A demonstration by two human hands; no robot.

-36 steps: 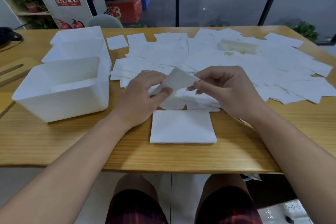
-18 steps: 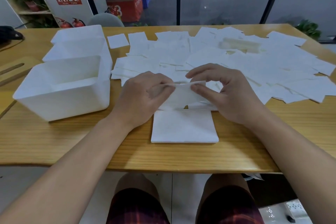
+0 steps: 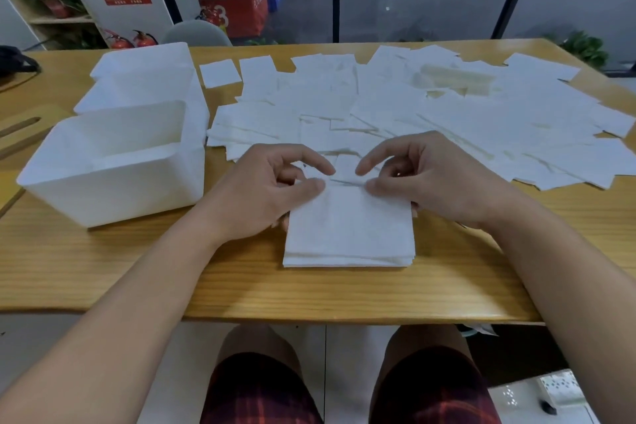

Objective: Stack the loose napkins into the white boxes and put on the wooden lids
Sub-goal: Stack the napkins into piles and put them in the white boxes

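A small stack of napkins (image 3: pixel 349 234) lies flat on the desk (image 3: pixel 103 262), near its near edge, in the middle. The left hand (image 3: pixel 265 193) pinches the far left corner of the top napkin between thumb and curled fingers, and the right hand (image 3: pixel 426 182) pinches the far right corner in the same way; both hands rest on the stack's far edge. Behind the hands, many loose napkins (image 3: pixel 447 120) are spread over the far and right part of the desk. To the left stands an open white box (image 3: pixel 113 189) with some napkins inside, and a second white box (image 3: pixel 144 79) is just behind it. At the far left edge lies a wooden lid (image 3: pixel 24 131).
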